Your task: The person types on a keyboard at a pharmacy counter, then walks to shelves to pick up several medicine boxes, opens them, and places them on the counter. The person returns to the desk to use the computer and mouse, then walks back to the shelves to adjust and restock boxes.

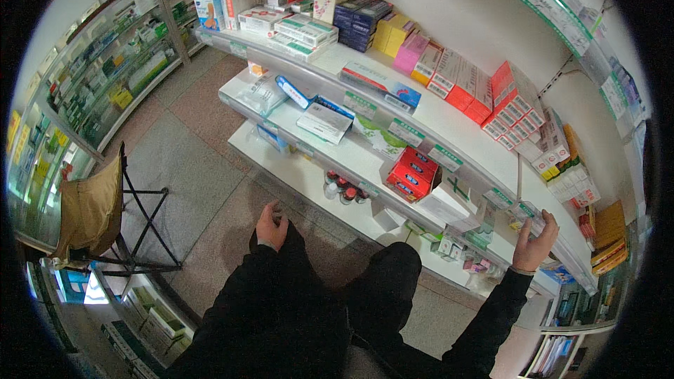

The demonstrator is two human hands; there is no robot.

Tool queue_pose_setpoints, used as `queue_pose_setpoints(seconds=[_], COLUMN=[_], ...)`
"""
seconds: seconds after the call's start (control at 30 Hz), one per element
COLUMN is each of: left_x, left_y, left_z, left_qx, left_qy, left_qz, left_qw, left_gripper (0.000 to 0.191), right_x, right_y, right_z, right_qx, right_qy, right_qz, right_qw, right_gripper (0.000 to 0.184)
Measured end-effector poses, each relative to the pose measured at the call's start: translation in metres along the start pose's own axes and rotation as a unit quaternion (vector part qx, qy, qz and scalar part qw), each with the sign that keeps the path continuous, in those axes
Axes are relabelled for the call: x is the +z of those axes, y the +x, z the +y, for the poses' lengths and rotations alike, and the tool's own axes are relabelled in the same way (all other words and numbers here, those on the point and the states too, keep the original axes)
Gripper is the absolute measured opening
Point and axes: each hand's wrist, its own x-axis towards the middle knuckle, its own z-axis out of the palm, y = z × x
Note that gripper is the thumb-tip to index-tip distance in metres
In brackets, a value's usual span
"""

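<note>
My left hand hangs over the floor, left of the lowest shelf, with loosely curled fingers apart and nothing seen in it. My right hand is at the front edge of the upper shelf, its thumb and fingers spread about the clear label strip. Whether it grips the edge or only rests there is not plain. Nearest inward on the middle shelf stands a long white carton, beside an opened red carton. A white box lies farther left on that shelf.
Rows of medicine boxes line the upper shelf. Small red-capped bottles stand on the bottom shelf. A folding stool is on the tiled floor to the left. Glass cabinets stand beyond it. Another shelf edge overhangs at upper right.
</note>
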Motion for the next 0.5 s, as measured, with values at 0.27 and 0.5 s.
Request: queue_pose_setpoints(seconds=[0.27, 0.5], left_x=[-0.0004, -0.0037], left_y=[0.0010, 0.0028], left_z=[-0.0007, 0.0007], left_qx=[0.008, -0.018], left_qy=[-0.023, -0.032], left_qz=[0.011, -0.004], left_qw=[1.000, 0.999], left_gripper=[0.051, 0.052], right_x=[0.0007, 0.0021], right_y=[0.0015, 0.0003], right_z=[-0.0021, -0.0060], right_qx=[-0.010, 0.019], right_qy=[0.003, 0.027], right_qz=[0.008, 0.016], right_qw=[1.000, 0.999], right_gripper=[0.038, 0.040])
